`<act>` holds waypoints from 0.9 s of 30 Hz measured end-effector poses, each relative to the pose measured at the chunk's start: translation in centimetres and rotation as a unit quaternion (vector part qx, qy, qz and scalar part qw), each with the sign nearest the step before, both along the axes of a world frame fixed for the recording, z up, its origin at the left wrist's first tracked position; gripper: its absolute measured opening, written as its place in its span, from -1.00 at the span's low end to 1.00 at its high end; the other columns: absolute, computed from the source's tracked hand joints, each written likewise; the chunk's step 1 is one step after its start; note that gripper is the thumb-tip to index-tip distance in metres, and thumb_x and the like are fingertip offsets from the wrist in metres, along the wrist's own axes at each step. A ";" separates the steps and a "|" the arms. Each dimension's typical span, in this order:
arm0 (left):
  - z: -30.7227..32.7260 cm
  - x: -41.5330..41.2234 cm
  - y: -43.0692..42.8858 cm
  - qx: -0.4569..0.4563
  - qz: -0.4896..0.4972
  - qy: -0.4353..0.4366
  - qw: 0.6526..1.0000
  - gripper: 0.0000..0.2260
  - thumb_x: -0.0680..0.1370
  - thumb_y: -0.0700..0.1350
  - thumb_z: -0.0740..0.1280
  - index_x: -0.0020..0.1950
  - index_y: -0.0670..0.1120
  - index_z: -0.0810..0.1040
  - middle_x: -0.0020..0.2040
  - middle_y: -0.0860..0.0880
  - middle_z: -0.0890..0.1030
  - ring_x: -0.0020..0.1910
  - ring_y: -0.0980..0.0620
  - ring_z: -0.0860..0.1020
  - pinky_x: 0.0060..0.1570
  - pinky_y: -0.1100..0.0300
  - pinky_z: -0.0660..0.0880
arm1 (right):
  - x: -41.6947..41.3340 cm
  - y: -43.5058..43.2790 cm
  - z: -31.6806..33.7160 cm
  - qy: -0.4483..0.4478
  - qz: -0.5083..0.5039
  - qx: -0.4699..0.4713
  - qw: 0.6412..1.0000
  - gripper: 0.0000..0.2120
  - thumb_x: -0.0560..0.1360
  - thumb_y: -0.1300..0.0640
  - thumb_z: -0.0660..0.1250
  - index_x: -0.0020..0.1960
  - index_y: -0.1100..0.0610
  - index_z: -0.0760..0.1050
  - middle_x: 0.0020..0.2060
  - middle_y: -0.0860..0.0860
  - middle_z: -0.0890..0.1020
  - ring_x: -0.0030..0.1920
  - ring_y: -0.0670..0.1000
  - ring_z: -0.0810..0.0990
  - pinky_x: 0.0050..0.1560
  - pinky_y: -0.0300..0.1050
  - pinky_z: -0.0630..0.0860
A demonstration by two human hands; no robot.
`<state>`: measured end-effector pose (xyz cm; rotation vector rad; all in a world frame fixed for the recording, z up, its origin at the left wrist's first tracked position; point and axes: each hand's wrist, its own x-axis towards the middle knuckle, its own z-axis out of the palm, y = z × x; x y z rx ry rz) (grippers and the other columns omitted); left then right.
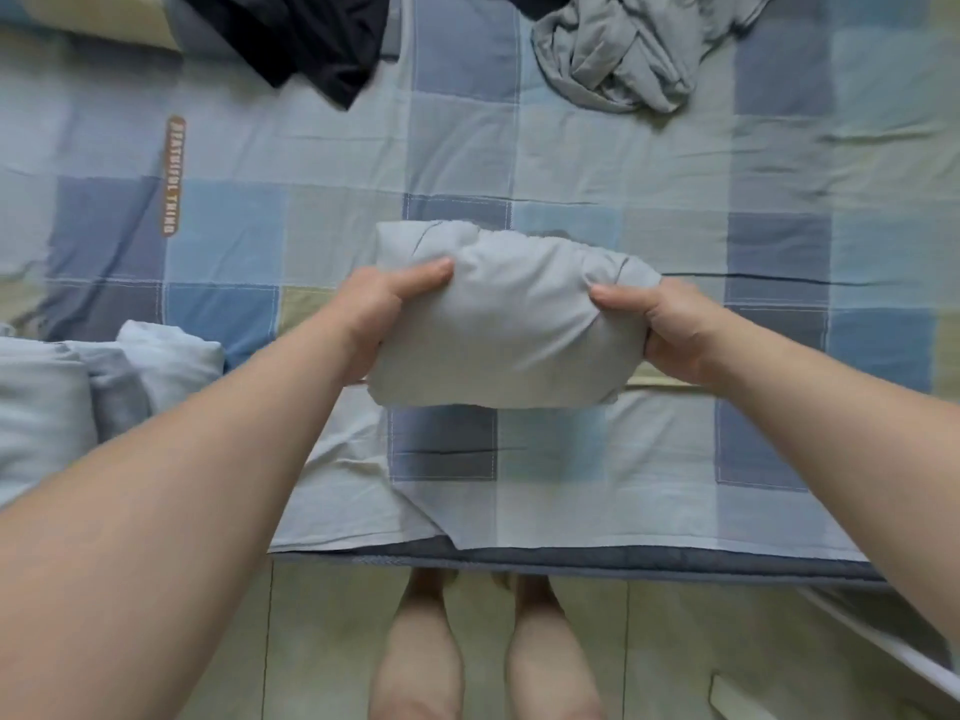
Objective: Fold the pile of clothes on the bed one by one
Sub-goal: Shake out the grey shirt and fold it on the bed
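A folded light grey garment [511, 324] is held just above the checked bedspread [571, 163], in the middle of the view. My left hand [384, 314] grips its left end, thumb on top. My right hand [670, 330] grips its right end, thumb on top as well. A crumpled grey garment [618, 54] lies at the far side of the bed. A black garment [306, 33] lies unfolded at the far left.
A stack of folded pale blue and grey clothes [78, 387] sits at the left edge of the bed. The bed's near edge [571, 556] runs across below my arms. Bare feet [483, 589] stand on the tiled floor [675, 641] beneath.
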<state>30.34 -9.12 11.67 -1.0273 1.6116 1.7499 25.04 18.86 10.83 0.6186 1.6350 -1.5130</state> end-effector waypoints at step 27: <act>-11.2 9.1 3.4 -0.361 -0.132 0.029 0.923 0.05 0.30 0.35 0.51 0.61 0.13 -0.02 0.63 0.00 0.06 0.57 -0.11 0.15 0.50 -0.13 0.19 | 9.0 -2.8 -11.4 0.097 0.074 0.302 0.946 -0.17 0.38 -0.26 0.40 0.49 0.12 0.26 0.39 0.11 0.46 0.40 0.14 0.42 0.43 0.13 0.34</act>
